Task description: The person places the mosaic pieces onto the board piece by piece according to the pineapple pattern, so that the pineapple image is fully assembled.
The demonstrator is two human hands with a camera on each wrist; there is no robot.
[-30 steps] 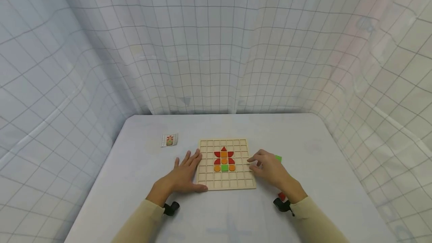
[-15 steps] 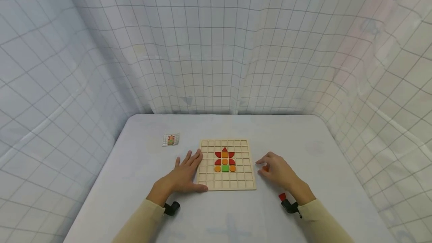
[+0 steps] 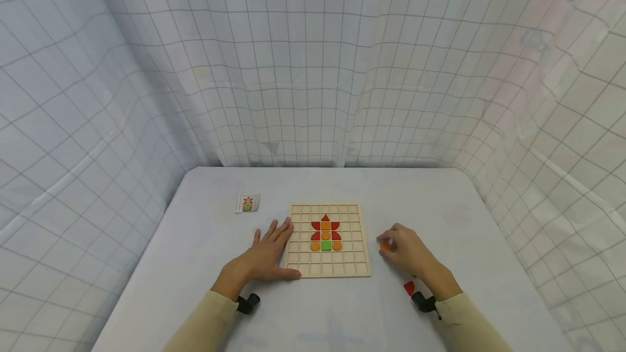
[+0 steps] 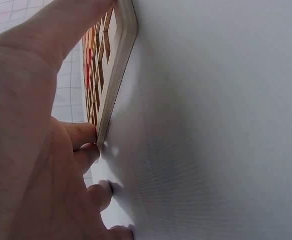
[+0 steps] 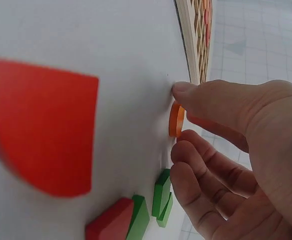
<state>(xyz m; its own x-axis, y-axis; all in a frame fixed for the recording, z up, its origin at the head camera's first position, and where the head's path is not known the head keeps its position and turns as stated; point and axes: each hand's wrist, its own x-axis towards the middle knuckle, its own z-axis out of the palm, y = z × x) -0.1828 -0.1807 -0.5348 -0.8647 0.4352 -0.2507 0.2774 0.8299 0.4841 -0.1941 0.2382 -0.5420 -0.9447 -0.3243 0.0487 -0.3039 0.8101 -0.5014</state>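
Right hand (image 3: 409, 252) around small flat orange disc (image 5: 176, 119) beside gridded board (image 3: 327, 239)

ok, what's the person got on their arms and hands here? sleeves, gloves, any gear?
Both hands are bare: left hand, right hand, no gloves or rings visible. Long cream, beige-toned sleeves cover both forearms to the wrist: left sleeve, right sleeve. A small black camera unit sits at each wrist: left unit, right unit. No cables or markings can be made out.
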